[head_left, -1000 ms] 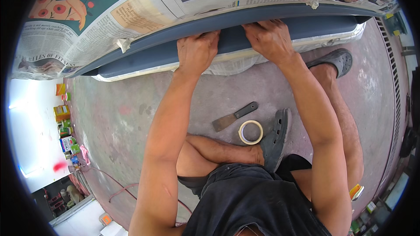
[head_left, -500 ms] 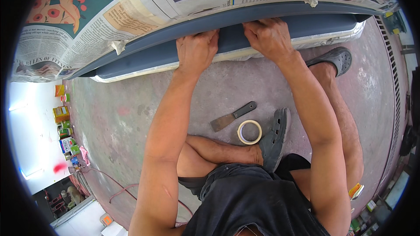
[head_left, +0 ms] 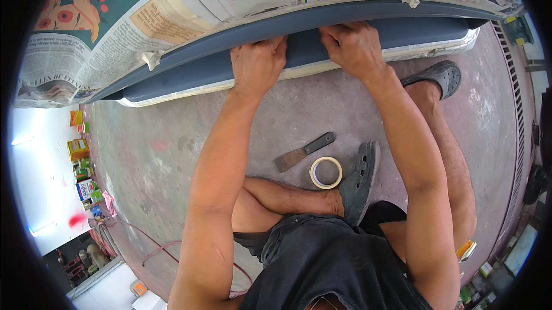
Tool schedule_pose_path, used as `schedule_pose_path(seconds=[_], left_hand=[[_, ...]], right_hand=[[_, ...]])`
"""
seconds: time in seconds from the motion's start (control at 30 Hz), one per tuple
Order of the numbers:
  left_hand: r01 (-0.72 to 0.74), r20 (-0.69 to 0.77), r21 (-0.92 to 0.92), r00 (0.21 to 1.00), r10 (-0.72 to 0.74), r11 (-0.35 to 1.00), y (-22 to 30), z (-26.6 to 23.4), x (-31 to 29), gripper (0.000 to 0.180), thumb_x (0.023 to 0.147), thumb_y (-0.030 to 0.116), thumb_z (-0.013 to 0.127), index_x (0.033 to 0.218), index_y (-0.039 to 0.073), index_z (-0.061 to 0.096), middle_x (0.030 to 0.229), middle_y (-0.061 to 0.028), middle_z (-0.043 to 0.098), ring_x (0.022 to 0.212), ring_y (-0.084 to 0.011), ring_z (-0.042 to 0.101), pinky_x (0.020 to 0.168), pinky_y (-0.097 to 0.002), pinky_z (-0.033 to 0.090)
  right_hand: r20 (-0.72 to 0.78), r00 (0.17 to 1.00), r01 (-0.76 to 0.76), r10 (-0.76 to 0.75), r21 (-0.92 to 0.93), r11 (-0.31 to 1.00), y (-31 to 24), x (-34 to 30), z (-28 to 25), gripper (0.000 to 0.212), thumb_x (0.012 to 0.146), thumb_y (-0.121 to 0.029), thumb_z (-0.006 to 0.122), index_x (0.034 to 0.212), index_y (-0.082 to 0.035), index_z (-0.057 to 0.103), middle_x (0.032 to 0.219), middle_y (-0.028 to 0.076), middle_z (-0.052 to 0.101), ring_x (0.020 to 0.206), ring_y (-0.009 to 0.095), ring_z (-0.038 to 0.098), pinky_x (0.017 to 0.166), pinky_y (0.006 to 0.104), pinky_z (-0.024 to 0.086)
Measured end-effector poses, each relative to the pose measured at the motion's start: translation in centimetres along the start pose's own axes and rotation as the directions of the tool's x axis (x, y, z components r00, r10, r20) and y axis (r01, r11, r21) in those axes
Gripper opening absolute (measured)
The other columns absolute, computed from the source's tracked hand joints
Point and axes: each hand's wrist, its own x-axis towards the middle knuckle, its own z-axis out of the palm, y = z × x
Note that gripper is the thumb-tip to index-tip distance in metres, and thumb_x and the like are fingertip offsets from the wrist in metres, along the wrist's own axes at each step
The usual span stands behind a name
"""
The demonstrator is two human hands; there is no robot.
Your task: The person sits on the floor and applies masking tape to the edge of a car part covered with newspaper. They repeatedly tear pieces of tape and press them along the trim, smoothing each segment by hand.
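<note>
Both hands reach up under the lower edge of a blue-grey body panel (head_left: 230,37), apparently of a vehicle. My left hand (head_left: 257,64) is closed there, thumb drawn in and the other fingertips hidden behind the edge. A short distance to its right, my right hand (head_left: 355,51) is likewise curled, its fingertips out of sight under the same edge. What they pinch, if anything, cannot be made out. Below the edge runs a second blue-grey sill (head_left: 190,74), bordered by pale masking tape and paper (head_left: 402,54). Newspaper sheets (head_left: 247,0) cover the surface above.
On the concrete floor between me and the panel lie a putty knife (head_left: 305,151) and a masking tape roll (head_left: 313,173), close to my dark clog (head_left: 363,178). Paint cans (head_left: 78,149) line the left wall. A reddish hose (head_left: 155,249) trails at lower left; a floor grate (head_left: 513,74) runs along the right.
The view has shifted very slightly. Both hands stay at the panel's lower edge in nearly the same positions; the right hand has moved up only a little.
</note>
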Motion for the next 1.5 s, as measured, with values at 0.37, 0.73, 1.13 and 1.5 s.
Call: schedule_pose_path(seconds=[0.37, 0.73, 1.13, 1.5], left_hand=[[0.066, 0.008, -0.049, 0.998, -0.065, 0.997, 0.0, 0.0, -0.2, 0.012, 0.087, 0.016, 0.080, 0.098, 0.011, 0.084, 0.090, -0.0162, 0.077, 0.080, -0.0375, 0.074, 0.076, -0.0439, 0.058], [0.108, 0.062, -0.002, 0.992, -0.108, 0.994, -0.4, -0.9, -0.2, 0.019, 0.084, 0.018, 0.081, 0.103, 0.013, 0.082, 0.092, -0.0128, 0.078, 0.086, -0.0363, 0.073, 0.082, -0.0453, 0.057], [0.017, 0.045, 0.112, 0.999, -0.022, 0.994, -0.5, -0.3, -0.1, 0.017, 0.083, 0.020, 0.080, 0.098, 0.011, 0.081, 0.095, -0.0086, 0.076, 0.095, -0.0335, 0.071, 0.087, -0.0493, 0.053], [-0.232, 0.129, 0.215, 0.970, 0.208, 0.949, -1.5, -0.9, 1.3, 0.017, 0.080, 0.017, 0.083, 0.095, 0.009, 0.080, 0.088, -0.0084, 0.074, 0.081, -0.0322, 0.072, 0.077, -0.0446, 0.058]], right_hand=[[-0.025, 0.998, -0.053, 0.053, 0.011, 0.999, -0.2, 0.1, 0.1, 0.014, 0.084, -0.010, 0.076, 0.097, -0.010, 0.081, 0.098, 0.008, 0.076, 0.091, 0.032, 0.073, 0.079, 0.0418, 0.060], [-0.032, 0.999, -0.012, 0.013, 0.020, 1.000, -0.1, 0.0, 0.1, 0.014, 0.083, -0.009, 0.076, 0.096, -0.011, 0.081, 0.097, 0.008, 0.076, 0.089, 0.031, 0.074, 0.078, 0.0411, 0.060], [-0.022, 1.000, -0.008, 0.008, 0.012, 1.000, 0.0, 0.0, 0.1, 0.014, 0.082, -0.009, 0.076, 0.095, -0.011, 0.081, 0.095, 0.008, 0.076, 0.088, 0.031, 0.073, 0.078, 0.0412, 0.060], [-0.007, 1.000, -0.011, 0.012, 0.048, 0.999, 0.1, 0.1, 0.1, 0.015, 0.082, -0.009, 0.076, 0.096, -0.011, 0.081, 0.094, 0.009, 0.075, 0.088, 0.031, 0.073, 0.076, 0.0419, 0.059]])
